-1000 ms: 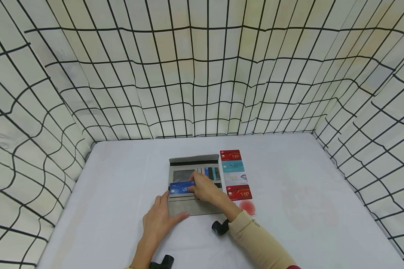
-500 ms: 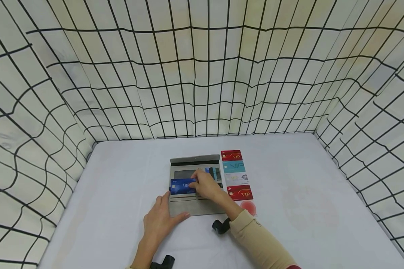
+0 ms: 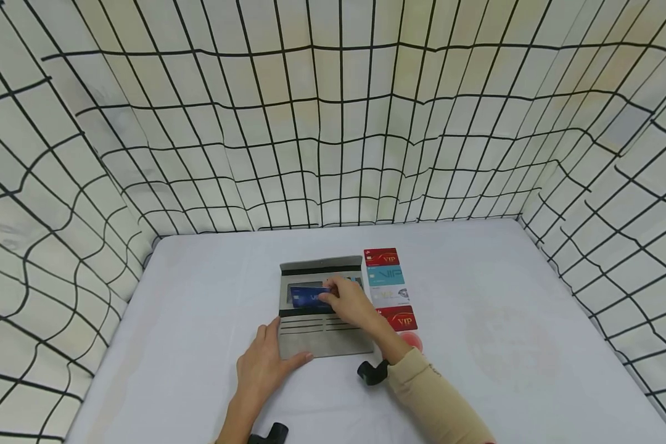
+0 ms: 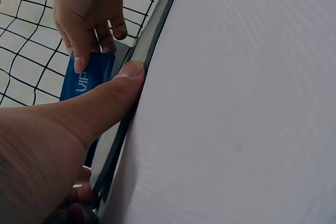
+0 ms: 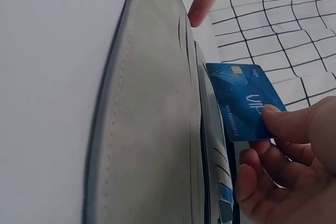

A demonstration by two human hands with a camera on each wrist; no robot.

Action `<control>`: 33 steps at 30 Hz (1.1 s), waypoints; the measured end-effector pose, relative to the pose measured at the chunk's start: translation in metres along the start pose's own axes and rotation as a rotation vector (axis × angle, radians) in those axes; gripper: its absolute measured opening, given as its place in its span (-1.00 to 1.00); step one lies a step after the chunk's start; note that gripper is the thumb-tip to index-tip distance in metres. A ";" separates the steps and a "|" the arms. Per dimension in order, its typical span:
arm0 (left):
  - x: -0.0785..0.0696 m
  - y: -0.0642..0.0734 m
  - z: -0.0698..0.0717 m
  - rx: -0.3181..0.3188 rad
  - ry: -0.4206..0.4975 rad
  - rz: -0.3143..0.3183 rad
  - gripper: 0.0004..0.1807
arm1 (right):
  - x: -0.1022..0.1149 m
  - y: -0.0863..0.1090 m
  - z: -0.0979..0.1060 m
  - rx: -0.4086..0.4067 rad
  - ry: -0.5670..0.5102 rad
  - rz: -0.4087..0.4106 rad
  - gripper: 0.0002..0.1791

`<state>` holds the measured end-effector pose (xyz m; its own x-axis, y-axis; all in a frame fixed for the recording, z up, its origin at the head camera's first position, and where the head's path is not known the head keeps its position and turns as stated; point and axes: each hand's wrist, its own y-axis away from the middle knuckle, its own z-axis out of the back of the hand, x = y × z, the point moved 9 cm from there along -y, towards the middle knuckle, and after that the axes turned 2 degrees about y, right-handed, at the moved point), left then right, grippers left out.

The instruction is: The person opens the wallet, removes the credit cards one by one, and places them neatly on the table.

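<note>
An opened grey wallet (image 3: pixel 327 344) lies flat on the white table, its lower panel showing several slots. At its lower left corner rests my left hand (image 3: pixel 262 359), the thumb on the near edge and the fingers along the left side. My right hand (image 3: pixel 354 303) pinches a blue VIP card (image 3: pixel 306 298) by its right end, above the upper panel. In the right wrist view the card (image 5: pixel 244 98) is tilted and shows its chip, with the thumb on its face. Some cards sit in the wallet's upper right slots, partly hidden by my right hand.
To the wallet's right lies a column of cards: a red one (image 3: pixel 382 256), a teal one (image 3: pixel 385 275), a white one (image 3: pixel 390 295), another red one (image 3: pixel 404 319), and a pale one with a red circle (image 3: pixel 412 339). Black netting (image 3: pixel 338 142) surrounds the white table (image 3: pixel 505 320).
The blue card has come up off the lower panel and moved away and rightward with my right hand, leaving the lower slots and dark fold visible. My left hand stays put.
</note>
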<state>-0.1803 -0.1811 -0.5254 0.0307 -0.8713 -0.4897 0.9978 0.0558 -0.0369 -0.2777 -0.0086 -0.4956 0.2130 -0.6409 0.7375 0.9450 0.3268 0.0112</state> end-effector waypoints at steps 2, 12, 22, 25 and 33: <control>0.000 0.000 0.000 -0.002 -0.001 -0.002 0.18 | -0.002 0.000 0.005 -0.028 0.005 0.005 -0.76; -0.001 0.001 0.001 -0.008 -0.011 -0.004 0.17 | -0.015 0.006 0.025 -0.066 -0.049 -0.083 -0.70; -0.001 0.001 -0.001 -0.012 -0.003 -0.010 0.17 | -0.022 0.011 0.032 -0.083 -0.163 -0.077 -0.74; -0.001 0.001 -0.001 -0.011 -0.003 -0.010 0.17 | -0.023 0.012 0.036 -0.094 -0.158 -0.066 -0.73; -0.001 0.000 -0.001 -0.018 -0.014 -0.012 0.18 | -0.033 0.010 0.051 -0.145 -0.141 -0.087 -0.66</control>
<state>-0.1802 -0.1797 -0.5259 0.0197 -0.8787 -0.4769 0.9968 0.0541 -0.0585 -0.2878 0.0512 -0.4850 0.1019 -0.5554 0.8253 0.9862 0.1651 -0.0107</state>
